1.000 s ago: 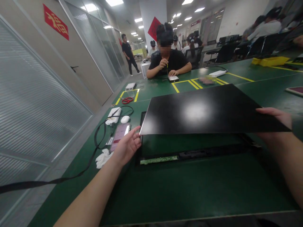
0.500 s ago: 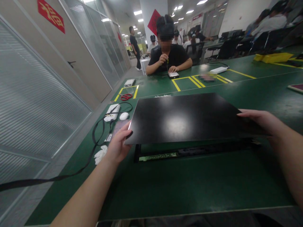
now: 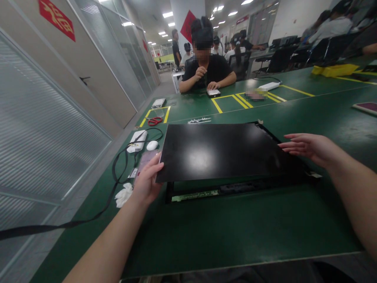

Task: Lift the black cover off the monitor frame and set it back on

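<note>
A glossy black screen panel [image 3: 224,151] lies tilted over a black frame [image 3: 247,188], its left end raised. My left hand [image 3: 149,179] grips the panel's left edge, thumb on top and fingers underneath. Fingers stretched out, my right hand [image 3: 312,148] is at the panel's right edge; the fingertips are at or just off it, and I cannot tell if they touch. Along the frame's near side shows a green circuit board strip [image 3: 194,195]. Most of the frame's inside is hidden under the panel.
On the green table [image 3: 235,232], left of the panel, are a white box [image 3: 137,140], a white oval case [image 3: 152,145], a phone [image 3: 145,161], crumpled white material [image 3: 123,195] and a black strap [image 3: 113,188]. Red-handled scissors [image 3: 155,121] lie farther back. A co-worker [image 3: 206,70] sits opposite.
The panel's right end has come down onto the frame, uncovering the frame's right side. My right hand has loosened its grip and opened. My left hand still holds its edge.
</note>
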`<move>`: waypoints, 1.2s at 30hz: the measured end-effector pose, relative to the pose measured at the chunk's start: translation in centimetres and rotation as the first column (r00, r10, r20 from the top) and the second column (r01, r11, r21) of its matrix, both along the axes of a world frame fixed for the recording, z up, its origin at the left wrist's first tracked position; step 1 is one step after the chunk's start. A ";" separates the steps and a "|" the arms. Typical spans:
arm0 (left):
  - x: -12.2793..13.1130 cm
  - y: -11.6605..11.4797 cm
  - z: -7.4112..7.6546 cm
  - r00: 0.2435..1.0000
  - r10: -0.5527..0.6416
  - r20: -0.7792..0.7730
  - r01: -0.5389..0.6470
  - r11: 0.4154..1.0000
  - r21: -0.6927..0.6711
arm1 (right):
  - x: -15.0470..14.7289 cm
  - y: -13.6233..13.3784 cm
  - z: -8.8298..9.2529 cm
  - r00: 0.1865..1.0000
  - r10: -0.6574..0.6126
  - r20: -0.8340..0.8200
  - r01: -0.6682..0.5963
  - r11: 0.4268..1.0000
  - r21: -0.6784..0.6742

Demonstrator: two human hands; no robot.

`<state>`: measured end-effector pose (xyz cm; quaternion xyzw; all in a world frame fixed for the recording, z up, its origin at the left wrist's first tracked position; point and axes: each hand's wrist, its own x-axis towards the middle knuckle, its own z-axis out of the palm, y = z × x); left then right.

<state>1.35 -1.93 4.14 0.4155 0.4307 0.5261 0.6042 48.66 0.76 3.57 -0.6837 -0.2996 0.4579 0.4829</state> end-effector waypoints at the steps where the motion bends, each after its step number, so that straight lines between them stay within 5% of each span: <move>1: 0.1 0.0 -0.1 1.000 -0.004 0.008 0.004 1.000 -0.012 | -0.1 0.0 0.0 1.000 -0.004 0.022 0.004 1.000 -0.005; 10: 0.8 -0.2 -0.1 0.998 0.023 0.055 -0.019 0.998 -0.059 | -0.9 -0.3 0.4 0.979 -0.073 0.188 0.072 0.997 0.014; 36: 0.5 0.2 -1.1 0.997 -0.023 0.067 0.028 0.997 -0.073 | -1.4 -0.2 0.3 0.975 -0.105 0.194 0.097 0.994 0.045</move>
